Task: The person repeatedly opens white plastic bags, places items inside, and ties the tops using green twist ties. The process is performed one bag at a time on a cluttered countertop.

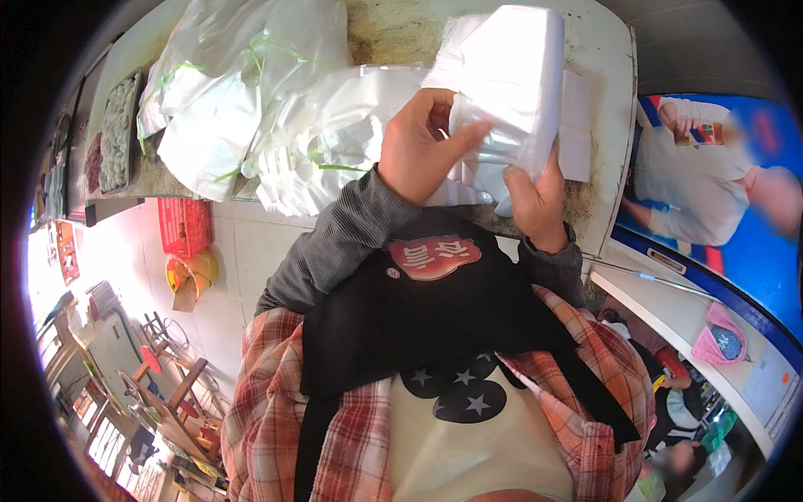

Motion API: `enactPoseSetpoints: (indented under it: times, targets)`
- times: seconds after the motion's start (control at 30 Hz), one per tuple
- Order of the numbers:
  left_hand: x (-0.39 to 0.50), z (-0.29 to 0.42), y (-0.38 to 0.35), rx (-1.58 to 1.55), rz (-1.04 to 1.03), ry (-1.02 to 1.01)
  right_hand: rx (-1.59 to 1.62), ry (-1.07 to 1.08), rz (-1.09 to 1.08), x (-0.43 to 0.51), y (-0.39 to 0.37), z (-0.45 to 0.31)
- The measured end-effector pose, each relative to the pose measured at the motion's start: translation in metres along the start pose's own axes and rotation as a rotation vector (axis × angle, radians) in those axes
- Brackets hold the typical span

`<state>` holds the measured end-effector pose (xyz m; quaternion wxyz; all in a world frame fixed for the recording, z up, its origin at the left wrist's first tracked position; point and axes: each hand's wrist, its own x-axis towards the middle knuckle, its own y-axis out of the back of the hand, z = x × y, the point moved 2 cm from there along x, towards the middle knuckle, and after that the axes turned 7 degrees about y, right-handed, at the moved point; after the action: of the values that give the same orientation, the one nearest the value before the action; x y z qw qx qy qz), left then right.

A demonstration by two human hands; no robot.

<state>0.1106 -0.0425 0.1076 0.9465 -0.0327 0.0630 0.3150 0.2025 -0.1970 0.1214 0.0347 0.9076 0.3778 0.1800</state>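
Observation:
A folded bundle of thin white plastic bags [511, 69] is held up over the worktable. My right hand [539, 201] grips its lower right edge, thumb in front and the other fingers hidden behind. At the lower left edge is my left hand [417, 147], its slightly blurred thumb lying over the plastic and its fingers curled at the side. Beneath and to the left, loose white plastic bags [339, 125] with green ties spread across the table. Part of a white folded sheet or bag stack [575, 125] shows behind the bundle on the right.
The worn pale worktable [602, 37] carries a tray of whitish rounded items [119, 135] at far left. A lit screen [709, 188] stands close on the right. A red plastic crate [185, 226] and yellow bucket [191, 273] sit lower left. Another person [677, 408] is at lower right.

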Motion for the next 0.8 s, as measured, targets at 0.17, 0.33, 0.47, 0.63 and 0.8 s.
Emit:
enactPoseSetpoints:
  times: [0.17,0.33,0.47,0.63,0.8]
  targets:
    - [-0.007,-0.015,0.014,-0.624,-0.100,0.458,0.101,-0.211,-0.001,-0.003,0.015,0.009]
    - [-0.013,-0.020,0.021,-0.806,-0.330,0.574,0.214,-0.304,0.039,0.001,0.012,0.016]
    - [-0.020,-0.014,0.013,-1.077,-0.494,0.604,0.114,-0.218,0.055,0.007,0.004,0.007]
    - [-0.023,-0.005,-0.002,-1.093,-0.579,0.497,-0.004,-0.277,0.057,0.006,0.019,0.002]
    - [-0.016,0.005,-0.024,-1.057,-0.618,0.520,-0.383,-0.057,0.057,0.012,0.041,-0.037]
